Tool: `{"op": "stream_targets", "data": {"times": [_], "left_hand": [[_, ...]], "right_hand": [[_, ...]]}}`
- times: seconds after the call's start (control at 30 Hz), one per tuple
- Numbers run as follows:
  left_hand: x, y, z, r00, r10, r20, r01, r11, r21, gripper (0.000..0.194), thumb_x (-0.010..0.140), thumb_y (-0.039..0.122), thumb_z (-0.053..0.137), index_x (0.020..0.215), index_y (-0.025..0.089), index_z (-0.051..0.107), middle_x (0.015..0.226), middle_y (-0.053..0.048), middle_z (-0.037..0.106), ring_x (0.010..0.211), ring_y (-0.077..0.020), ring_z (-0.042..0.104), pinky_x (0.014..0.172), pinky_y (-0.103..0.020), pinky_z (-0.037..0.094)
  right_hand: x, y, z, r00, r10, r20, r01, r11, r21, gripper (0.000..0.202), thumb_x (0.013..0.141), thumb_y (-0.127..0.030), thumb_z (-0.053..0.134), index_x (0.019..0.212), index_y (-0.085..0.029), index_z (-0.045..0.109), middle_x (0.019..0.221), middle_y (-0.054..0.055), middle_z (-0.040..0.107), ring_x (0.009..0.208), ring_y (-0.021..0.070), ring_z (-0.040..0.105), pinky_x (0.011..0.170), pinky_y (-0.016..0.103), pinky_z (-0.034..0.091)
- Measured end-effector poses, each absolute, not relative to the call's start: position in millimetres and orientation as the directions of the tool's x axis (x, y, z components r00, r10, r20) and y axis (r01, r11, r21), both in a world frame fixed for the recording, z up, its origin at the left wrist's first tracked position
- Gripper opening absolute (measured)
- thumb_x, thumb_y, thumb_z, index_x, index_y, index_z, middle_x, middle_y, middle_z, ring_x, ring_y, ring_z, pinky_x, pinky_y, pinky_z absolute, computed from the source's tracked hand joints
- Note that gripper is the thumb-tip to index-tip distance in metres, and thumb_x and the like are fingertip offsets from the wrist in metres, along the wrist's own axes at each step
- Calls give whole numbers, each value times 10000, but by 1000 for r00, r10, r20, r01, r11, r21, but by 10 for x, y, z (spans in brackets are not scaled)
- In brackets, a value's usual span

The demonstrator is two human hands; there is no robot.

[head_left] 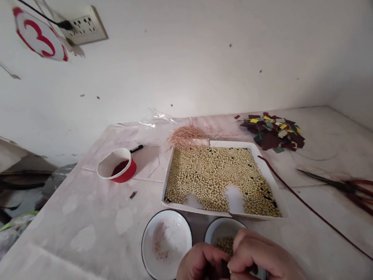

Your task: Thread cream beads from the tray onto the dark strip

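Note:
My left hand (201, 270) and my right hand (262, 258) meet at the bottom centre, fingertips pinched close together. Between the left fingers is a small dark piece, partly hidden; what the right fingertips pinch is too small to name. Both hands are over a bowl (211, 230) holding small greenish-brown beads. Left of it stands a white dark-rimmed bowl (175, 233) with a few tiny bits inside. Just behind, a white tray (171, 206) holds many pale round beads with some black ones, and two bare patches show near its front edge.
A red-and-white cup (125, 174) with dark red contents, a black marker (137, 148) and copper-coloured strands (186, 136) lie behind. At right are a pile of coloured scraps (272, 136), a dark red cord (312, 209) and large scissors (349, 186). A wall (197, 46) rises behind.

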State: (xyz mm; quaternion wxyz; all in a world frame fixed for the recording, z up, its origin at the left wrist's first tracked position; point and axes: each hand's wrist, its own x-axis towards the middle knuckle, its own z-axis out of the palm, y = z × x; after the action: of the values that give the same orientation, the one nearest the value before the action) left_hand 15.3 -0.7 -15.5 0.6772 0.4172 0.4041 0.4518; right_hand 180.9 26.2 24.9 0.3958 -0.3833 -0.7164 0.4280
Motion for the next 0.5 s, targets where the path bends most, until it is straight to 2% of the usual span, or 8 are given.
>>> {"op": "stream_targets", "data": {"times": [0.2,0.37,0.5], "left_hand": [[138,-22,-198,265,946,-187,-351,276,895,337,673,448,735,856,173,668,683,-6,542,603,-100,443,574,-233,312],[133,-26,-144,270,944,-187,-395,286,873,303,682,411,744,870,181,687,680,5,541,605,-90,443,577,-225,328],[131,-19,-84,250,958,-144,-365,231,902,264,713,391,725,866,179,688,709,-6,572,633,-101,469,599,-226,359]], "right_hand": [[1829,291,174,-381,897,223,215,320,-923,82,759,-226,642,687,-245,608,647,-24,549,558,119,566,502,213,457],[1821,299,183,-405,891,205,207,308,-929,82,758,-222,643,682,-239,619,648,-18,555,563,124,569,504,219,466],[1796,297,220,-369,908,197,226,293,-929,112,767,-206,624,657,-218,608,640,-18,548,566,119,564,508,218,454]]}}
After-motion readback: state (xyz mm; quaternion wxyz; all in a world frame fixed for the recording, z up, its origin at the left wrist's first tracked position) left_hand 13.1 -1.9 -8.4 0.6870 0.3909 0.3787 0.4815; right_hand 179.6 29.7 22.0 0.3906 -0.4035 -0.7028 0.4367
